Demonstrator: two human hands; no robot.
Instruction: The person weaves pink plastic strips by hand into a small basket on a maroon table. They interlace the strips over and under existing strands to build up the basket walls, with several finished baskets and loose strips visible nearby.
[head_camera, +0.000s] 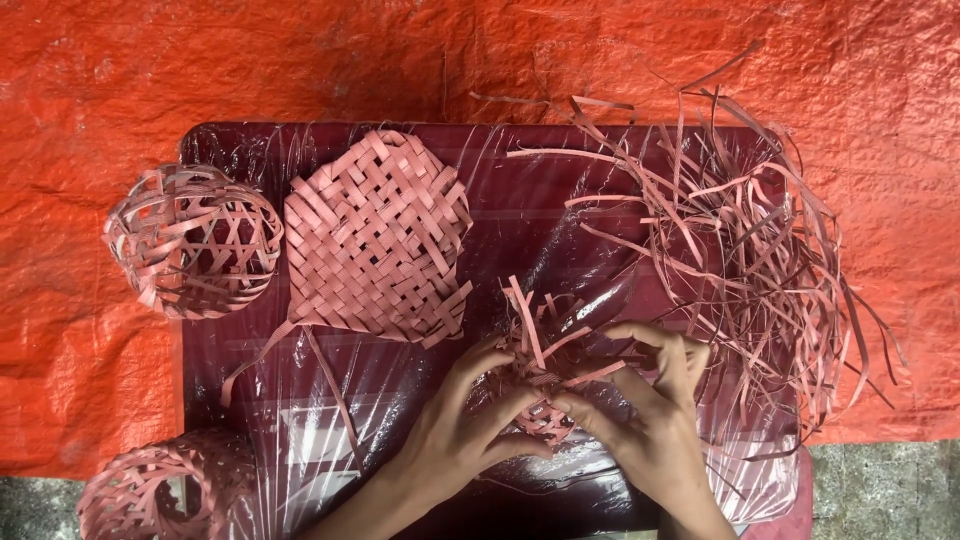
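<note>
Both of my hands meet over a small, partly woven piece of pink strips (543, 365) near the front of a dark red table wrapped in plastic film (520, 210). My left hand (462, 432) grips the piece from the left, fingers curled around its lower part. On the right side, my right hand (655, 405) pinches it, thumb and fingers on loose strip ends that stick up and outward.
A flat woven pink mat (375, 238) lies behind my left hand. A round open-weave basket (192, 240) sits at the table's left edge, another (160, 490) at the front left corner. A loose heap of pink strips (750, 240) fills the right side. Orange tarp (300, 60) surrounds the table.
</note>
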